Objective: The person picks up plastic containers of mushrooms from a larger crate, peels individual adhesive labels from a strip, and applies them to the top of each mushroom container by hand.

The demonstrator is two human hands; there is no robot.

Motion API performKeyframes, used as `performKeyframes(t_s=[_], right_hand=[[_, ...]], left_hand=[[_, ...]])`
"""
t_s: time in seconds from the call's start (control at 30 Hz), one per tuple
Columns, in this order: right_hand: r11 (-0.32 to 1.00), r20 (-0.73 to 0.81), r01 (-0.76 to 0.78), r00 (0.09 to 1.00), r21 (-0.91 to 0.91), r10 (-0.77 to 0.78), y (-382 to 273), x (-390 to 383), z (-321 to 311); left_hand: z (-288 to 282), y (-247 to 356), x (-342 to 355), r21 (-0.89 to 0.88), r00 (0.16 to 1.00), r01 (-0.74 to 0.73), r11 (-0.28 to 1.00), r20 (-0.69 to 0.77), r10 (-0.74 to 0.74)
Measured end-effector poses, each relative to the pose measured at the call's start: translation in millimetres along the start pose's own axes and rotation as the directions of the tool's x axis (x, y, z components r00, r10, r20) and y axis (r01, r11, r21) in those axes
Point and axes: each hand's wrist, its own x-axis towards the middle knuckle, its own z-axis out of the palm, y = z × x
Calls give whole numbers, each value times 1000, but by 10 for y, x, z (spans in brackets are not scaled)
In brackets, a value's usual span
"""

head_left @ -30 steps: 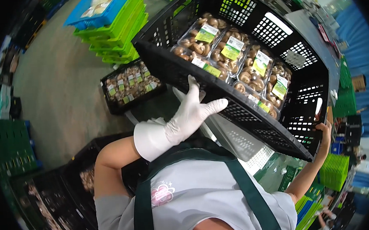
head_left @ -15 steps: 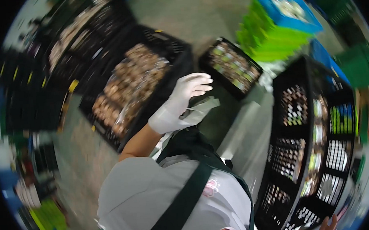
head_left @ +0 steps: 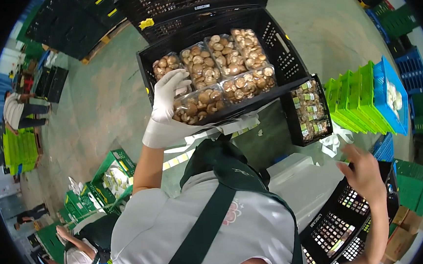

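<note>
My left hand (head_left: 169, 91), in a white glove with a loose cuff, has its fingers curled over a clear mushroom punnet at the left of a black crate (head_left: 287, 63). Several such punnets (head_left: 199, 66) of brown mushrooms fill the crate. My right hand (head_left: 364, 173), bare, is raised at the right with fingers apart and bent, holding nothing, above a slanted black crate (head_left: 329, 234). Behind it, a smaller black crate (head_left: 292, 133) holds labelled mushroom packs (head_left: 310, 108).
Lime crates (head_left: 349, 98) with a blue one (head_left: 387, 122) on top stand right. More black crates (head_left: 194, 23) rise behind. Green crates (head_left: 102, 184) sit left; co-workers (head_left: 16, 109) (head_left: 81, 261) are at the left. A pale metal surface (head_left: 299, 189) lies below.
The view has swung toward the crate of unlabelled punnets. My right hand has left the labelled crate, now low at right. My left hand has moved from that crate onto these punnets.
</note>
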Motion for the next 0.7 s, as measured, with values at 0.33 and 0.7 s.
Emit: performKeyframes(t_s=[0.33, 0.7], right_hand=[[875, 94, 466, 885, -129, -457, -206, 3497, 1737], [820, -81, 550, 820, -161, -566, -162, 4028, 2330]], left_hand=[[-545, -1081, 1183, 853, 951, -285, 437, 308, 20], [-386, -1187, 1406, 881, 952, -165, 444, 260, -164]])
